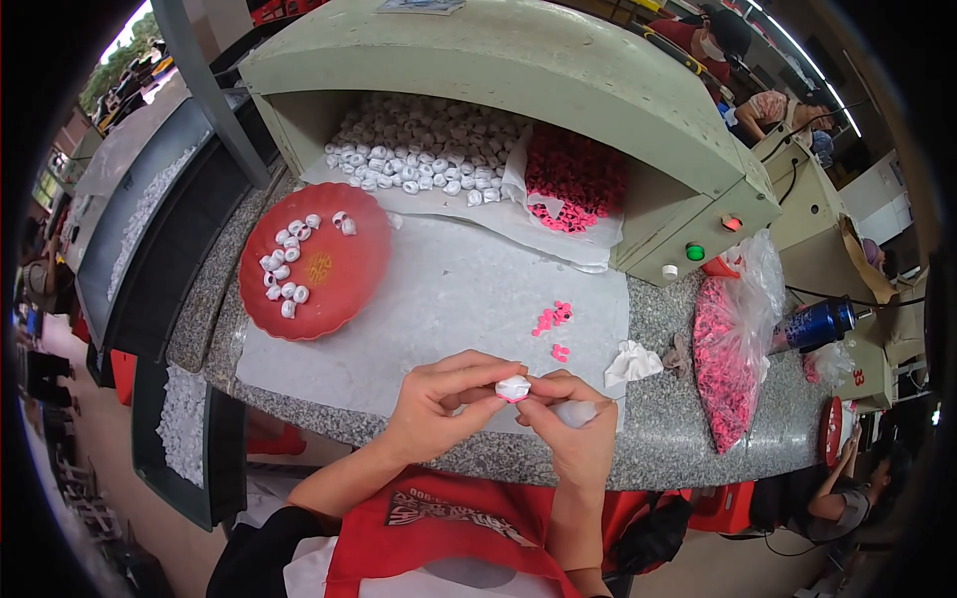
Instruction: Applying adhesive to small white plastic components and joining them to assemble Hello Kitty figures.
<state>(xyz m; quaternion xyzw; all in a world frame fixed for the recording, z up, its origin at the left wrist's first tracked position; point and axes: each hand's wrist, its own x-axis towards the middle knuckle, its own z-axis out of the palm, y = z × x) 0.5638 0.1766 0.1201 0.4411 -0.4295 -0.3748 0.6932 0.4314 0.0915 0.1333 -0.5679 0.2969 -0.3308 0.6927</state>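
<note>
White part (pixel 513 385) pinched between left hand (pixel 437 407) and right hand (pixel 581 446), fingers nearly closed; right also grips bottle (pixel 575 414). Light, even pressure should help.

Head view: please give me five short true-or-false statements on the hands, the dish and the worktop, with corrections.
1. The left hand and right hand together hold a small white-and-pink piece. True.
2. The red dish lies to the right of both hands. False: it lies to their left.
3. A clear plastic bag with pink pieces in it lies on the speckled worktop. True.
4. All the small white pieces in view are in the dish. False: many more are heaped in the opening of the pale green housing.
5. A green button is on the housing. True.
</note>
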